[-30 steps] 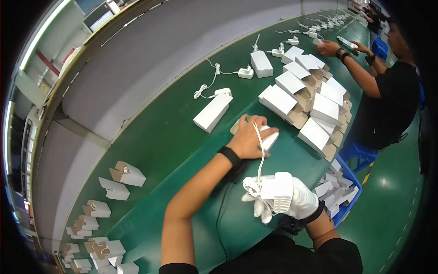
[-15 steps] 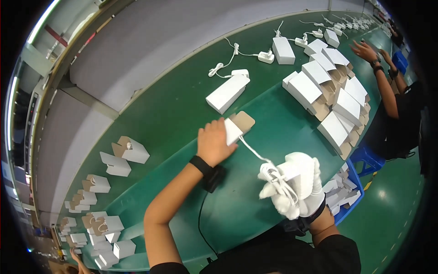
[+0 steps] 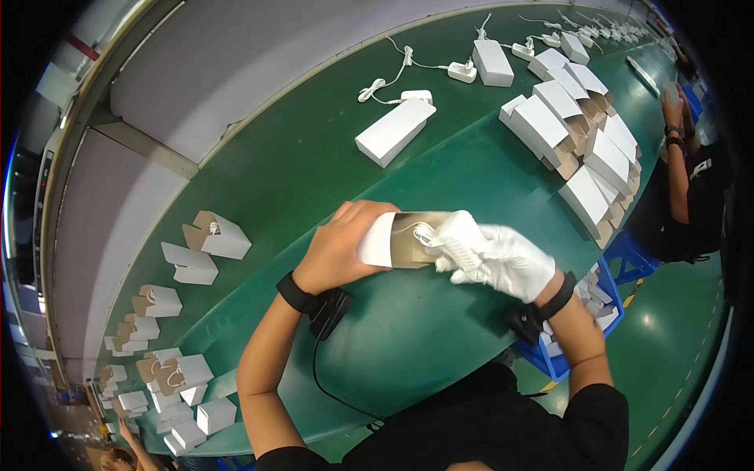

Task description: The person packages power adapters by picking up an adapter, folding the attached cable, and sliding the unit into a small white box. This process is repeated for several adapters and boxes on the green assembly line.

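Observation:
My left hand (image 3: 339,242) is bare, its fingers wrapped round an open white box (image 3: 378,240). The box lies on its side, its open end facing right and its brown inside showing. My right hand (image 3: 503,261) wears a white glove and grips a white power adapter (image 3: 462,242), slightly blurred, right at that opening. The adapter's bundled white cable (image 3: 425,233) reaches into the mouth of the box. How deep the cable goes is hidden by the box wall.
A closed white box (image 3: 397,132) and several adapters (image 3: 462,72) with cables lie along the back. Open boxes (image 3: 542,129) are stacked at right, above a blue crate (image 3: 559,365). More boxes (image 3: 224,235) stand at left. A co-worker's arm (image 3: 677,169) is at far right.
My right hand has carried the adapter and cable left and up to the box's opening. My left hand has turned the box so its mouth faces right. The co-worker's hands have drawn back.

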### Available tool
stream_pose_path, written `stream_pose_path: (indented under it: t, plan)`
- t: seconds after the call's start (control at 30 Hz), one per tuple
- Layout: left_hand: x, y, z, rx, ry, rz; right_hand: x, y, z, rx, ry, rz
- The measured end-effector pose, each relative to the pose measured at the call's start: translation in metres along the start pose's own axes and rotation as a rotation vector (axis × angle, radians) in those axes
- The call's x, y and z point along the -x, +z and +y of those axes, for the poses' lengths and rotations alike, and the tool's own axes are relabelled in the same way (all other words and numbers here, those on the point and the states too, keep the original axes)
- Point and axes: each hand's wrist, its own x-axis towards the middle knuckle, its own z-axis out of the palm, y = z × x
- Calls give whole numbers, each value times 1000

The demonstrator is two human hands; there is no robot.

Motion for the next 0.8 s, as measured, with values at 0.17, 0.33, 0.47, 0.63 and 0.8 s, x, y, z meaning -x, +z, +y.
stream_pose_path:
  t: [0.17,0.33,0.47,0.63,0.8]
  plan:
    - [13,11,-3,127,-36,58,-24,28,-29,1691,-378,-21]
    - [5,28,-3,290,-69,237,-46,64,-32,1981,-376,-27]
    - [0,30,-29,318,-76,500,-78,62,-50,2008,-679,-90]
    - [-23,23,-39,295,39,579,-142,61,-45,2178,-466,-197]
    - [-4,2,-111,394,-160,789,-201,43,-92,1800,-715,-69]
